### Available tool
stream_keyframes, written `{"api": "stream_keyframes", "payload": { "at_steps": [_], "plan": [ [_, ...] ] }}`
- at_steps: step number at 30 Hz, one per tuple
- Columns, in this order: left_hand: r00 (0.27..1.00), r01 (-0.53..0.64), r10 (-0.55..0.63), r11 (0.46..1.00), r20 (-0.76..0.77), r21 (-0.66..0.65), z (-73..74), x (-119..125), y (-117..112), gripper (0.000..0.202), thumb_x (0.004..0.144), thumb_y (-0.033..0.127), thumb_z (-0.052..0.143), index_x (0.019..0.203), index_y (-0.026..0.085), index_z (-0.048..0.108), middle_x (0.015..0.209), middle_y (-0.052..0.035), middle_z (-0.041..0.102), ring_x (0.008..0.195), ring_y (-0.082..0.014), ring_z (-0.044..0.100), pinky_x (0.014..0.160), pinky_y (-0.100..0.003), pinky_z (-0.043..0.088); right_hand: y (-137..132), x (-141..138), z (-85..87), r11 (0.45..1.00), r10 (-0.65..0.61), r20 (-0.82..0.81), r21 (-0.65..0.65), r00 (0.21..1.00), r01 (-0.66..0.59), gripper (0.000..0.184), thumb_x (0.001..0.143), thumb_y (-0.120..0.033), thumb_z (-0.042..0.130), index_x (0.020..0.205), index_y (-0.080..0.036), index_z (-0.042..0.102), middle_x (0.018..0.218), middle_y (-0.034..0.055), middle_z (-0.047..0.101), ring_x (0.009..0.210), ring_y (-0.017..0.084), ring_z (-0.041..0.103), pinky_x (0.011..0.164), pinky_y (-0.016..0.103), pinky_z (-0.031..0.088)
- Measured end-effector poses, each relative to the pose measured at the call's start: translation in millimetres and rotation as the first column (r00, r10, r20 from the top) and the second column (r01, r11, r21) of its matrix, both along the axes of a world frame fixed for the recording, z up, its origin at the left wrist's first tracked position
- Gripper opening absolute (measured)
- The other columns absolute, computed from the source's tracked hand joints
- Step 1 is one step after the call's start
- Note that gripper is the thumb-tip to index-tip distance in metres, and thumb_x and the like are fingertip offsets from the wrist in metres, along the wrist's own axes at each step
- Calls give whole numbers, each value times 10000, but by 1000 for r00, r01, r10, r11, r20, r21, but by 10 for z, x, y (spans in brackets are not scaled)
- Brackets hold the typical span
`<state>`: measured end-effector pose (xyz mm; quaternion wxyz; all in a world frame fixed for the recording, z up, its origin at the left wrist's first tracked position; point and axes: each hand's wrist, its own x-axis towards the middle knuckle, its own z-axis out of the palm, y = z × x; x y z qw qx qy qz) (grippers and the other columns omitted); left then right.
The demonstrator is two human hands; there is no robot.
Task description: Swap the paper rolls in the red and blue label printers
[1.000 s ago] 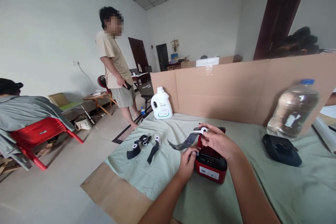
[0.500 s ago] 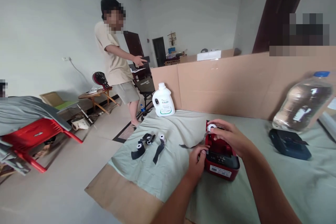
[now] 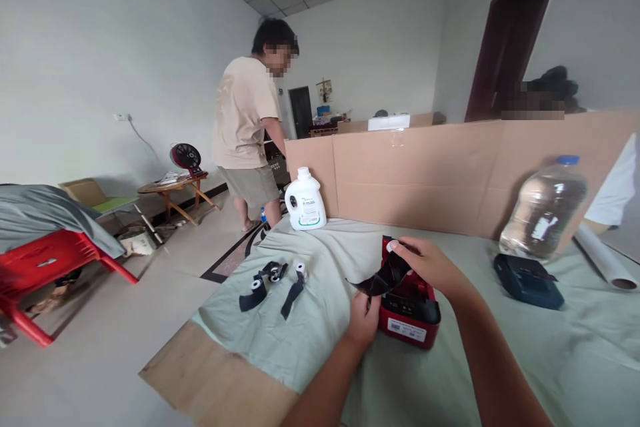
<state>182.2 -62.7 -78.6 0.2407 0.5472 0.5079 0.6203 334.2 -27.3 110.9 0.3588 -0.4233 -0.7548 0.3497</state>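
A small red-and-black printer [image 3: 407, 330] with a white label on its front stands on the cloth, its red inside partly visible. My right hand [image 3: 427, 267] is closed on a small white paper roll [image 3: 391, 247] above its far part. From the roll a dark, glossy strip [image 3: 383, 280] hangs in a curve across the opening, its tip sticking out left. Against the printer's left side is my left hand [image 3: 363, 317], fingers curled; the strip partly hides what they grip. Several similar rolls [image 3: 257, 285] with dark strips lie to the left.
A white detergent jug [image 3: 306, 203] stands by the cardboard wall [image 3: 415, 177]. On the right are a large clear bottle [image 3: 545, 213], a dark blue device [image 3: 527, 283] and a white tube [image 3: 607, 260]. A person [image 3: 247, 120] stands beyond the table, near a red stool [image 3: 50, 263].
The strip now bows out over the printer's opening, with the roll tilted in my right hand. My left fingers have drawn back from the printer's rim. The standing person has turned and lowered an arm.
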Motion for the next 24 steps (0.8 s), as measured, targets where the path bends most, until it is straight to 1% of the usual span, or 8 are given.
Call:
{"api": "stream_keyframes", "payload": {
  "at_steps": [3,6,10,13,15,18,21,24],
  "plan": [
    [997,76,-77,994,7,77,61,2,-8,323,980,386,470,996,168,708,981,-89,738,948,-241,654,918,-403,521,45,139,-13,998,51,17,-30,999,-51,396,885,-566,537,740,-210,635,675,-9,605,648,166,525,567,261,398],
    [983,180,-182,974,3,136,107,0,-16,299,993,347,435,1027,175,678,990,-74,711,947,-218,643,899,-365,515,126,279,-56,992,126,42,10,991,-126,330,876,-504,566,805,-207,690,767,8,678,733,192,591,663,288,465],
    [994,106,-99,977,-49,184,115,-3,-38,251,976,349,474,1095,188,625,1004,-62,644,872,-184,603,820,-319,502,231,398,-152,975,223,52,7,973,-223,241,805,-380,643,945,-209,737,921,38,748,882,251,664,805,357,524],
    [991,57,-24,967,-134,250,107,-1,-59,334,942,361,532,1225,185,557,1091,-88,592,845,-171,581,785,-314,509,296,423,-238,983,183,93,-3,979,-184,247,729,-280,691,963,-227,751,976,55,765,943,278,687,856,383,530],
    [975,66,3,951,-224,303,108,0,-73,390,912,359,570,1260,186,546,1177,-118,566,965,-205,592,848,-350,524,336,421,-293,991,132,186,-4,974,-133,259,701,-218,688,950,-230,756,981,59,770,950,283,693,877,388,523],
    [933,97,36,934,-358,345,117,1,-95,354,885,305,587,1225,209,604,1231,-125,557,1155,-256,554,984,-430,500,387,409,-361,996,75,306,22,949,-86,294,700,-163,661,969,-231,756,1021,58,775,967,277,694,902,382,506],
    [903,101,62,931,-425,351,127,6,-120,325,871,237,587,1189,238,654,1229,-111,565,1158,-253,544,990,-441,496,406,391,-402,997,23,354,66,935,-50,334,683,-139,665,991,-234,753,1037,55,776,975,274,691,878,357,502],
    [894,105,70,928,-443,358,137,11,-137,316,867,220,597,1172,246,673,1228,-104,569,1139,-246,540,965,-418,500,384,339,-425,996,-14,391,86,920,-21,312,649,-101,667,923,-227,746,998,63,774,930,269,691,802,323,494]
  ]
}}
